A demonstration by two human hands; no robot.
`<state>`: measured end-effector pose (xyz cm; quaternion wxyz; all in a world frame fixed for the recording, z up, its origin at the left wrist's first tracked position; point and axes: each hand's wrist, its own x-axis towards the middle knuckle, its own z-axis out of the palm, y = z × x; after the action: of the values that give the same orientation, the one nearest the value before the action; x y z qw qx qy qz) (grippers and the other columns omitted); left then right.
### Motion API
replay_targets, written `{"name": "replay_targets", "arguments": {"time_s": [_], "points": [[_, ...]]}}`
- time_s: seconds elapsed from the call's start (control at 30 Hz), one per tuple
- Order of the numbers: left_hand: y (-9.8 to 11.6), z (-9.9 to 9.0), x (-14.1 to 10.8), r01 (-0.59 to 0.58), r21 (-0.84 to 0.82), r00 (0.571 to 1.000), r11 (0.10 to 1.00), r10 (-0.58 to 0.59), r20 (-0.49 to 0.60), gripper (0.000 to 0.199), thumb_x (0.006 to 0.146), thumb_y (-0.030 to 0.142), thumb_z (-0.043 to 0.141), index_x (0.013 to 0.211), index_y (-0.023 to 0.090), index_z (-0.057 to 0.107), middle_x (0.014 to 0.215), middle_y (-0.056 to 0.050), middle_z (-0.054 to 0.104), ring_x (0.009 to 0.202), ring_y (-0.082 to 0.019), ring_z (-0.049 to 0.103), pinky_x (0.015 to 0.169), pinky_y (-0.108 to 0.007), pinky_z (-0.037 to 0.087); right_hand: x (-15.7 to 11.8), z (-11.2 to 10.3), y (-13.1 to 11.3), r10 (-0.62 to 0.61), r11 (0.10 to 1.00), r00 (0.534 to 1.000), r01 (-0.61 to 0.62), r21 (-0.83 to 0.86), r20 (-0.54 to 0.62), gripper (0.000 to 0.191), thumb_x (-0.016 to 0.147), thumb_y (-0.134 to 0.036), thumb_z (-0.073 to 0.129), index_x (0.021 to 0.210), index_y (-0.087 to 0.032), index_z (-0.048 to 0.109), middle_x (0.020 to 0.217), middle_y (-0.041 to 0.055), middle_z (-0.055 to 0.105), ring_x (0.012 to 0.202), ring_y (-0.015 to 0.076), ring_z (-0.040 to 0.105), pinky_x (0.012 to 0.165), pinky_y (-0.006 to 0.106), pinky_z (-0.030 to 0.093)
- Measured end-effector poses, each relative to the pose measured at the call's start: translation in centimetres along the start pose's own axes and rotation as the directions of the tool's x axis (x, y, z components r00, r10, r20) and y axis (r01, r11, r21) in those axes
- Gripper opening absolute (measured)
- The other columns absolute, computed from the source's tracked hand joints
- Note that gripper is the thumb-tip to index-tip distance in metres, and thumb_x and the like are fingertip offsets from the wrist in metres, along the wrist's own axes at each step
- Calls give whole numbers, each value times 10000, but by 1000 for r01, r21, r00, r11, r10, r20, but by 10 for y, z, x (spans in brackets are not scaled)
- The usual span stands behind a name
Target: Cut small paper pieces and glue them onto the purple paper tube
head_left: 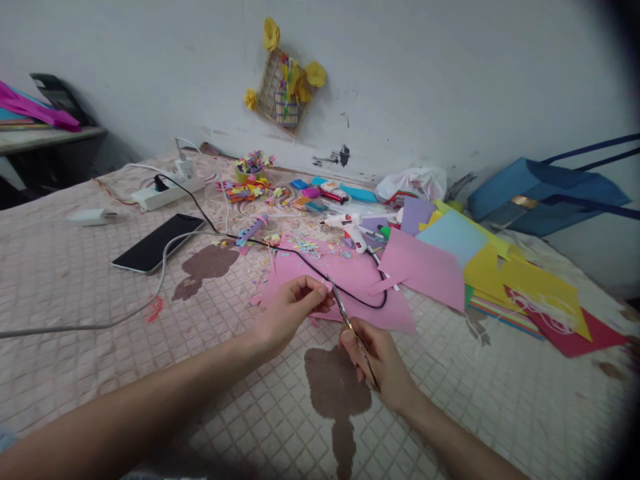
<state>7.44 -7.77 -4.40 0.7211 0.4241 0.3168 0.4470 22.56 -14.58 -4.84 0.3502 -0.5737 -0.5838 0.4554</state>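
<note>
Between the thumb and fingers of my left hand (299,301) is a small piece of pink paper (329,285). My right hand (374,357) grips a pair of scissors (342,305), its blades pointing up and away, with their tips right beside the pink piece. Whether the blades touch the paper I cannot tell. Both hands are over the near edge of a pink sheet (400,319), which lies flat with many tiny coloured paper scraps (303,247) on its far side. A black cable (320,272) runs across that sheet.
Left of the sheet lie a tablet-like black device (159,243) and a power strip (167,192) with cables. A white glue gun (354,233) rests behind the sheet. Coloured papers (450,233) pile up at right near a blue bag (545,193). Paper flowers (253,163) fill a small pot.
</note>
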Motion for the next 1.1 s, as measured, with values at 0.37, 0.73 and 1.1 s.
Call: {"name": "replay_targets", "arguments": {"time_s": [0.37,0.73,1.1], "points": [[1,-1,1,-8,19,1000,1000,8,16,176,765,288,629,744,129,556,724,-26,602,693,-118,566,662,-255,433,1,0,3,-24,999,1000,24,-22,-6,398,844,-519,435,618,-194,401,491,-72,337,395,65,330,379,202,249],[5,-7,6,9,75,997,997,-15,81,170,764,281,635,750,127,565,737,-41,636,704,-121,589,694,-260,453,-2,-2,0,-17,999,1000,17,-30,-2,431,837,-558,418,603,-199,378,505,-70,324,397,67,334,379,204,266],[14,-9,8,-3,122,992,993,-13,128,187,754,293,647,739,128,560,736,-45,650,698,-126,611,696,-269,466,-2,-3,-1,58,997,998,-59,56,25,461,797,-628,423,646,-192,418,491,-80,329,356,57,317,350,198,234]]}}
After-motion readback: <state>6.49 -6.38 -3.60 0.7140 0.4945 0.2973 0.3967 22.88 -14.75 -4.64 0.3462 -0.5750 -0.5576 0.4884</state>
